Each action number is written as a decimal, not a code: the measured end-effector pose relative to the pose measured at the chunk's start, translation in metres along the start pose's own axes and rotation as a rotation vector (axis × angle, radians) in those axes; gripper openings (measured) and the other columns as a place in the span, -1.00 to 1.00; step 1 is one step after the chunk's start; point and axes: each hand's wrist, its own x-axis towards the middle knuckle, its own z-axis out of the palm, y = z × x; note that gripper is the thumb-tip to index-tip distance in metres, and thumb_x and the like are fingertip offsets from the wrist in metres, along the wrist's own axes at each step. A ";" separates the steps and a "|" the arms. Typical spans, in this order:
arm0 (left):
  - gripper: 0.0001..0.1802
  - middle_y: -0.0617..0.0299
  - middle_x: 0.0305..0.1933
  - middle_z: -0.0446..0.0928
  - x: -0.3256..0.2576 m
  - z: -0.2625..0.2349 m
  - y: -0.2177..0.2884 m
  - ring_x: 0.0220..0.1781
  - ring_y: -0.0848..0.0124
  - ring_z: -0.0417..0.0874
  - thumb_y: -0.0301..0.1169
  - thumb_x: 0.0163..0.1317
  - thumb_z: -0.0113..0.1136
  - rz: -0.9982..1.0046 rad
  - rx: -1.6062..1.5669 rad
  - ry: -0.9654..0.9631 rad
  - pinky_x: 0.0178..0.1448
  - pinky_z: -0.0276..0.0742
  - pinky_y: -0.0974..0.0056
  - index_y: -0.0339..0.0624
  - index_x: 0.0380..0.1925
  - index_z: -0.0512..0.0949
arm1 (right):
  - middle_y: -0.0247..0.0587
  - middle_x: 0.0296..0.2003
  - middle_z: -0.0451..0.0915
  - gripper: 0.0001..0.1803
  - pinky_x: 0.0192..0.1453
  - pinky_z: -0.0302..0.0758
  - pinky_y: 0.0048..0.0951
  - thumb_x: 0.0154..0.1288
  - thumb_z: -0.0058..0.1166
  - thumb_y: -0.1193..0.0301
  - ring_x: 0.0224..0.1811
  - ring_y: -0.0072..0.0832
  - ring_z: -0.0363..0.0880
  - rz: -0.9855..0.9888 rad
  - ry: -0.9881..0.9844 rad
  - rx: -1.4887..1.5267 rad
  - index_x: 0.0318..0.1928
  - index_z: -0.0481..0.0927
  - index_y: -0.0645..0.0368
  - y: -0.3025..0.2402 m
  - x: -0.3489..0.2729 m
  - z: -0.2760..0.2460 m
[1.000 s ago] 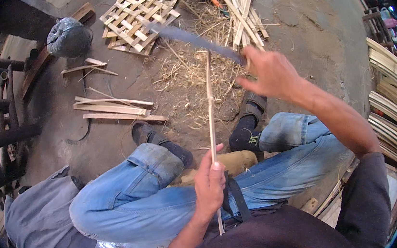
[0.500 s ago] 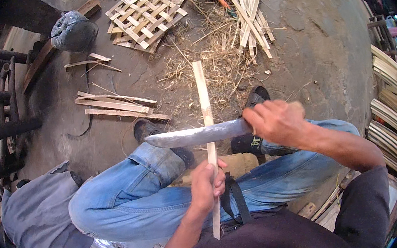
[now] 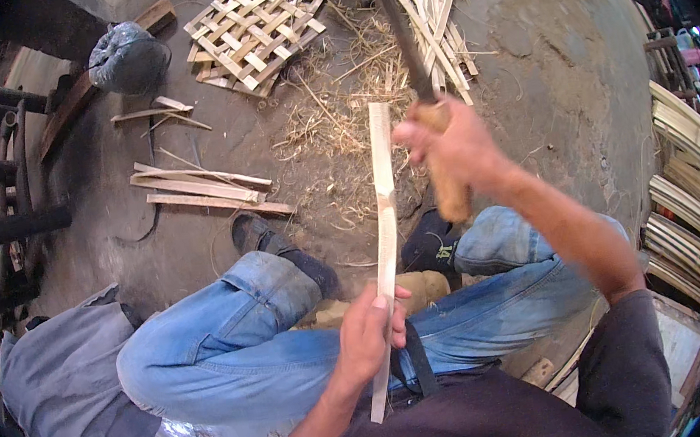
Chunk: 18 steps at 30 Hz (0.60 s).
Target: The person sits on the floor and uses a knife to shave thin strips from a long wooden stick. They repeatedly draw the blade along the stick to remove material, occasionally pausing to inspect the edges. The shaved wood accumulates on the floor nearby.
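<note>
My left hand [image 3: 368, 336] is closed round the lower part of a pale bamboo strip [image 3: 381, 164], which stands up between my knees, its lower end against my dark shirt. A node crosses the strip in its upper half. To the right of the strip's top, my right hand [image 3: 464, 147] grips the wooden handle [image 3: 451, 186] of a large knife. Its long dark blade [image 3: 402, 38] points up and away, blurred by motion, and is apart from the strip. Below the strip, a light wooden block [image 3: 429, 285] lies between my legs.
A woven strip panel [image 3: 253, 28] and a pile of strips [image 3: 436, 22] lie at the far side, with shavings [image 3: 349, 125] scattered nearer. More strips [image 3: 202, 187] rest on the floor at left. Bundled curved strips [image 3: 692, 225] stand at right. A grey cloth [image 3: 74, 392] hangs at left.
The knife has left the strip; my right hand has swung it up and away, turning the blade from crosswise to pointing forward. The strip's top has tipped slightly right.
</note>
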 end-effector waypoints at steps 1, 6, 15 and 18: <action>-0.58 0.25 -0.47 0.43 0.000 0.000 0.001 -0.56 0.50 0.45 -0.17 0.43 -0.13 0.009 0.059 -0.009 -0.44 0.45 0.41 -0.31 0.03 0.44 | -0.30 -0.37 0.59 -0.66 -0.33 0.55 -0.47 0.21 0.31 0.36 -0.42 -0.58 0.58 -0.035 -0.036 0.011 -0.12 0.53 0.30 0.000 -0.003 0.012; -0.56 0.29 -0.45 0.43 0.028 0.012 0.031 -0.55 0.56 0.42 -0.17 0.48 -0.18 0.039 -0.103 0.015 -0.44 0.40 0.45 -0.30 0.11 0.39 | -0.31 -0.34 0.62 -0.65 -0.21 0.55 -0.47 0.13 0.34 0.44 -0.32 -0.62 0.58 -0.043 -0.095 0.143 -0.11 0.54 0.31 -0.006 -0.002 0.025; -0.64 0.44 -0.56 0.20 0.025 0.010 0.044 -0.63 0.70 0.14 -0.18 0.55 -0.24 0.043 -0.149 0.092 -0.57 0.06 0.50 -0.27 -0.15 0.39 | -0.03 -0.41 0.61 -0.82 -0.31 0.58 -0.10 0.19 0.16 0.40 -0.36 -0.04 0.67 -0.621 -0.169 -1.050 -0.26 0.49 0.19 -0.001 -0.046 -0.030; -0.64 0.44 -0.56 0.20 0.026 0.011 0.042 -0.63 0.69 0.14 -0.17 0.55 -0.23 0.057 -0.127 0.065 -0.57 0.06 0.50 -0.26 -0.17 0.39 | -0.06 -0.43 0.61 -0.88 -0.33 0.60 -0.09 0.16 0.07 0.43 -0.39 -0.07 0.66 -0.556 -0.157 -1.082 -0.29 0.48 0.15 -0.009 -0.045 -0.036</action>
